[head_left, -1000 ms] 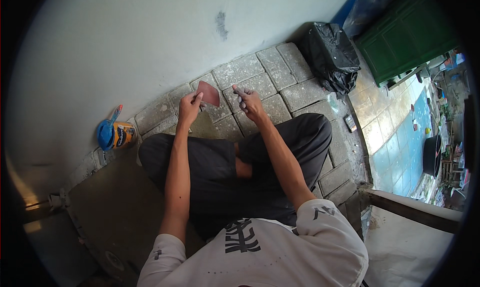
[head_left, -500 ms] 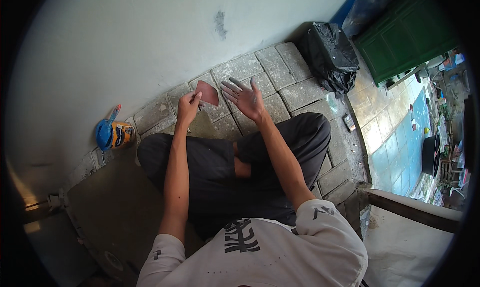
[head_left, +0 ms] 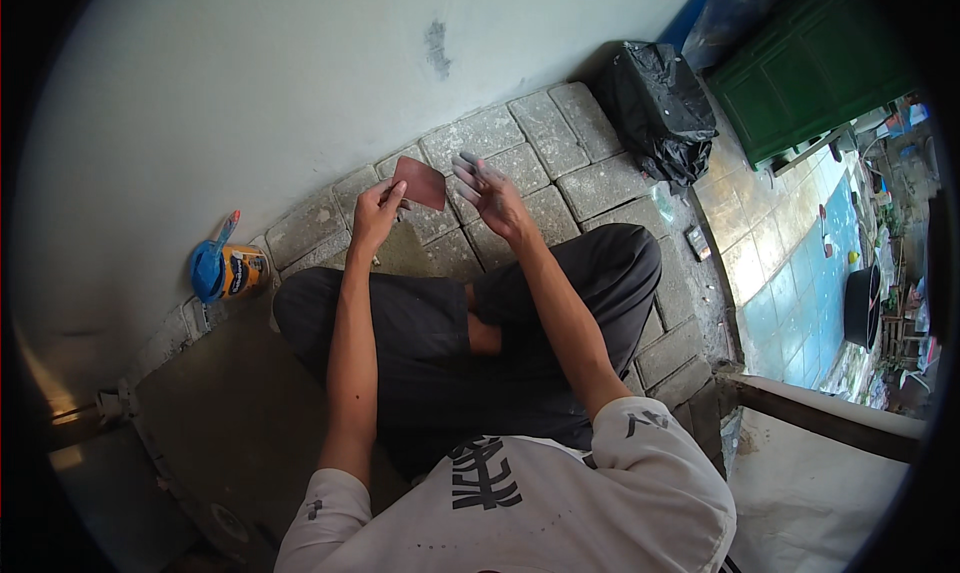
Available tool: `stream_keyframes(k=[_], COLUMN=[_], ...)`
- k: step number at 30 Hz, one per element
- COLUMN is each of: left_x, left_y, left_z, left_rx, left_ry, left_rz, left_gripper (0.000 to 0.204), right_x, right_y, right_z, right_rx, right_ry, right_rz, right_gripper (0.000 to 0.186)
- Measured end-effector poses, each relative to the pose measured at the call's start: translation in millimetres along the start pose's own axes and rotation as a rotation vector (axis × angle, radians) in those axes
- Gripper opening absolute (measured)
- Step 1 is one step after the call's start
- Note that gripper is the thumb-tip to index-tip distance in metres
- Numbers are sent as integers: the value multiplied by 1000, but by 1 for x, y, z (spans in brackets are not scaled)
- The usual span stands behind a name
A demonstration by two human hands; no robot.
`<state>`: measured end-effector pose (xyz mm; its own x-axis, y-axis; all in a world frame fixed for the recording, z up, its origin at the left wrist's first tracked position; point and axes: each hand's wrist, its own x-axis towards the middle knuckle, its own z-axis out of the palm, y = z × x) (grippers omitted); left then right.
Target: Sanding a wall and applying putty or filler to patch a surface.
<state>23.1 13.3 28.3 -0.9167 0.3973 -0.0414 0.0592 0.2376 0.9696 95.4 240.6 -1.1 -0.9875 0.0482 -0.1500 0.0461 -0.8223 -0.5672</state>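
A small reddish-brown square of sandpaper (head_left: 421,184) is pinched by its left edge in my left hand (head_left: 374,216), thumb on the face toward me. To the right of it my right hand (head_left: 492,199) is held up with nothing in it, its palm partly toward me and the fingers loosely bent. Grey dust coats the right fingertips. A gap separates the right hand from the sandpaper. Beyond both hands stands a pale wall (head_left: 300,83) with a dark grey smudge (head_left: 437,50) on it.
At the left, by the wall's foot, stands an orange-yellow can (head_left: 247,270) with a blue lid and a blue-handled tool (head_left: 224,235). Grey paving blocks (head_left: 487,123) run along the wall. A black plastic bag (head_left: 660,108) and a green cabinet (head_left: 810,73) stand at the right.
My right fingers have bent inward from a spread pose, and the thumb has come in. The sandpaper has turned slightly and shows more of its face. My left hand has barely shifted.
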Motion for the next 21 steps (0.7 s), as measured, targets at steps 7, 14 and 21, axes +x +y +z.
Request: stream_keyframes(k=[7,14,21], left_x=[1,-5,-2], left_y=[1,-5,-1], left_z=[2,-7,-3], left_rx=[13,2,-1], left_ry=[-14,15,24], left_rz=[-4,-31,-33], left_gripper=[33,34,35], right_x=[12,3,-10], right_y=[5,6,-14], right_z=[-47,11,26], right_rx=[-175,265,502], right_ry=[133,-106,-293], right_rz=[57,79,42], right_gripper=[38,87,102])
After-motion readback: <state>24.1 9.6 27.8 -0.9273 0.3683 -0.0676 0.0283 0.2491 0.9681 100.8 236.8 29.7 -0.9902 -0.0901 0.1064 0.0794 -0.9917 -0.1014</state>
